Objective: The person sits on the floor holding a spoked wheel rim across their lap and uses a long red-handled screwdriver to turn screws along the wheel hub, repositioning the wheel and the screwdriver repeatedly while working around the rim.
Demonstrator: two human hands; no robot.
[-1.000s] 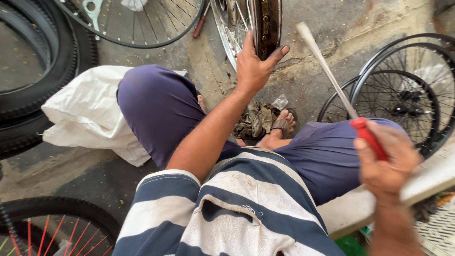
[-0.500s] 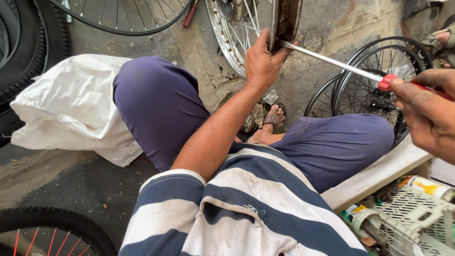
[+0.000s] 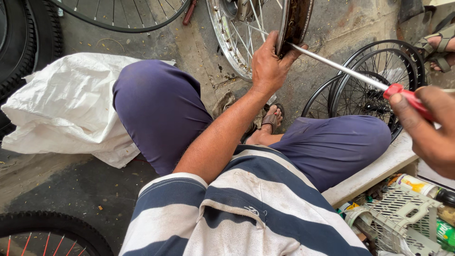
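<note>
1. The left hand (image 3: 268, 66) is wrapped around the edge of a rusty brown metal wheel rim (image 3: 297, 21), fingers curled over the rim's near side and thumb pressed against its dark inner face.
2. That rusty rim stands upright at the top of the view, just right of a shiny silver spoked wheel (image 3: 237, 33), which it partly overlaps.
3. The right hand (image 3: 429, 128) is closed around the red plastic handle of a long screwdriver with a bright steel shaft (image 3: 339, 66).
4. The shaft slants up and left from the handle, and its tip meets the rusty rim just beside the left thumb; whether the tip sits under the rim's lip cannot be told.
5. Right of the rusty rim, two black spoked bicycle wheels (image 3: 365, 90) lean together on the concrete floor (image 3: 199, 52).
6. Below the rusty rim, the person's knees in dark purple trousers (image 3: 161, 109) spread apart, with a sandalled foot (image 3: 270, 123) between them.
7. Left of the rim, past the knee, a crumpled white woven sack (image 3: 66, 104) lies on the floor, touching a black rubber tyre (image 3: 23, 42).
8. Far below and right of the rim, a pale plastic basket (image 3: 403, 213) sits among small containers.
9. Another person's sandalled foot (image 3: 438, 45) shows right of the rim, at the frame edge.
</note>
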